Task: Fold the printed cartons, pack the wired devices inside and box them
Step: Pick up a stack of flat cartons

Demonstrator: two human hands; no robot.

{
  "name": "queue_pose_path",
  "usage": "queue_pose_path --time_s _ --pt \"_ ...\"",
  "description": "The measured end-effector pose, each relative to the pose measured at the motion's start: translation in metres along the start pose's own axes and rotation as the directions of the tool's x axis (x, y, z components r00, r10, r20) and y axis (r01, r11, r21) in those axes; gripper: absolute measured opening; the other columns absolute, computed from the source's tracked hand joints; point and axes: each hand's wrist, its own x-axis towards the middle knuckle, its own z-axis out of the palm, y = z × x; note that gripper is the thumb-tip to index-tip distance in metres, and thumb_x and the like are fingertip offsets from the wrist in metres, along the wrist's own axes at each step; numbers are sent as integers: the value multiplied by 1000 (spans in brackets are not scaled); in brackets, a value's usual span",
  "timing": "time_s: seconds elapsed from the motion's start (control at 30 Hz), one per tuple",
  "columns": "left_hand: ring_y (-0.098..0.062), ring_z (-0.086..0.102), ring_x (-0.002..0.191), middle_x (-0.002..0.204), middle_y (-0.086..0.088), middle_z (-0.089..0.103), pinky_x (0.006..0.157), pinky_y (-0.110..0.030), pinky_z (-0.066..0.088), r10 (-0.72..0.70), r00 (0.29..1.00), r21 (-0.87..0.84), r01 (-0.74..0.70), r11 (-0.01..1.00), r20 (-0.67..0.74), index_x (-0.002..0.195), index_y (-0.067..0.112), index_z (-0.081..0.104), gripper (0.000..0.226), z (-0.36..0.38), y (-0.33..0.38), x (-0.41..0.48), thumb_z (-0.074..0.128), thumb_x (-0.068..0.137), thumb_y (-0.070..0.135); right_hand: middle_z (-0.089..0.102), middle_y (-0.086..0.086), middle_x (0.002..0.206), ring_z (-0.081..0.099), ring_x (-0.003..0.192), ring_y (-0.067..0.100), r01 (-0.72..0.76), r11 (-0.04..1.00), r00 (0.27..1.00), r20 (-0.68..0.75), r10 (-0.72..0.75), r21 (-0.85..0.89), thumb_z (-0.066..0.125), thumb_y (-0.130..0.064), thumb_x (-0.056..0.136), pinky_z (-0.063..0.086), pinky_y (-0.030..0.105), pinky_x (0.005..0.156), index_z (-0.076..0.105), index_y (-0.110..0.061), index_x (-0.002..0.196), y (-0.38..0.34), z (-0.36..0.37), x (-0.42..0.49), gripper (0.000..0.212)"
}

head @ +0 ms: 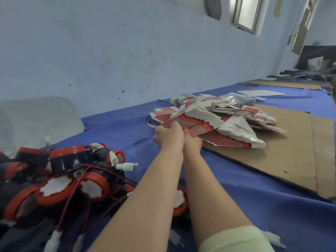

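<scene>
Head view: both arms reach forward toward twelve o'clock, side by side, and meet at the near-left corner of the stack of flat cartons (209, 122). The left hand (169, 137) curls over the top edge of that corner, thumb on the printed face. The right hand (192, 142) sits just beside it at three o'clock, tucked under the same corner. Both are closed on the stack, so the hands pinch the cartons between them rather than lying spread; how many sheets they hold cannot be told.

The stack fans out from the hands toward two o'clock, its long axis running from nine to three o'clock across the desk (254, 197). Its far end rests on the cardboard sheet (272, 160), with more loose cartons heaped behind at one o'clock. The hands grip the end nearest the person, and neither hand is clearly nearer.

The wired devices (72, 179), red rings with white pads and red leads ending in white plugs, lie in a tangle at eight o'clock from the hands, well apart from the cartons and close to the left forearm. One red ring (181, 200) peeks out between the two forearms.

My judgement is that a carton is being separated from the stack for folding; the pull would run back toward six o'clock. Afterwards the left hand has the shorter reach to the devices.
</scene>
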Motion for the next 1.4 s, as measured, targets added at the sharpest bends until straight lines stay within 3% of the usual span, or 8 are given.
queue_pose_path --time_s 0.23,0.37,0.47,0.6,0.8,0.93,1.2,1.4 --pt "-23 58 97 128 -15 57 60 -27 40 98 995 -47 -97 994 26 125 4 52 44 -41 28 -40 48 93 33 61 2 77 59 82 24 187 977 982 -13 -187 100 58 -28 94 50 42 77 55 -16 70 -13 -31 -75 27" --pt "-16 43 104 115 3 49 82 -31 35 132 989 -14 -132 991 66 129 14 50 46 -90 46 -84 50 95 45 68 2 80 63 82 18 218 957 960 134 -245 194 57 -25 96 54 39 81 65 -8 85 -29 -79 -141 21" --pt "-27 51 119 141 -6 45 106 -45 37 -61 971 -121 91 988 232 143 16 40 81 -133 59 -124 58 81 66 74 0 87 69 84 12 138 928 905 337 -261 346 56 -21 94 56 24 72 70 -10 92 -40 -122 -200 18" --pt "-30 71 91 119 -15 67 82 -46 57 -122 848 -226 272 935 516 118 11 68 79 -165 48 -190 53 74 75 74 6 90 70 80 16 -76 935 784 600 -159 347 55 -22 83 56 24 66 68 -3 96 -36 -167 -273 27" --pt "-30 66 103 118 -15 67 90 -47 53 14 992 -410 38 911 124 127 10 57 42 -186 -15 -273 66 88 23 68 11 101 68 75 22 -215 963 754 654 56 165 43 -41 97 53 28 59 64 -12 106 -19 -190 -350 37" --pt "-18 66 97 109 0 66 89 -43 54 35 990 -368 -84 926 -137 131 17 45 52 -212 -55 -320 69 85 18 72 8 107 71 95 28 -308 934 720 687 104 182 55 -68 69 58 40 69 69 -22 107 -12 -199 -375 61" --pt "-14 71 81 100 -8 74 72 -29 57 -113 993 -143 110 984 -12 114 4 64 41 -282 -71 -329 70 84 33 75 9 97 73 86 27 -56 972 717 669 197 -226 75 -40 66 57 33 63 64 -15 111 14 -200 -377 53" --pt "-27 54 120 132 -8 56 103 -41 42 -84 983 289 130 949 -165 140 7 34 82 -274 -64 -301 57 84 63 76 -1 87 73 77 18 162 890 731 657 182 -427 73 -42 79 57 27 59 64 -20 104 13 -183 -368 34"
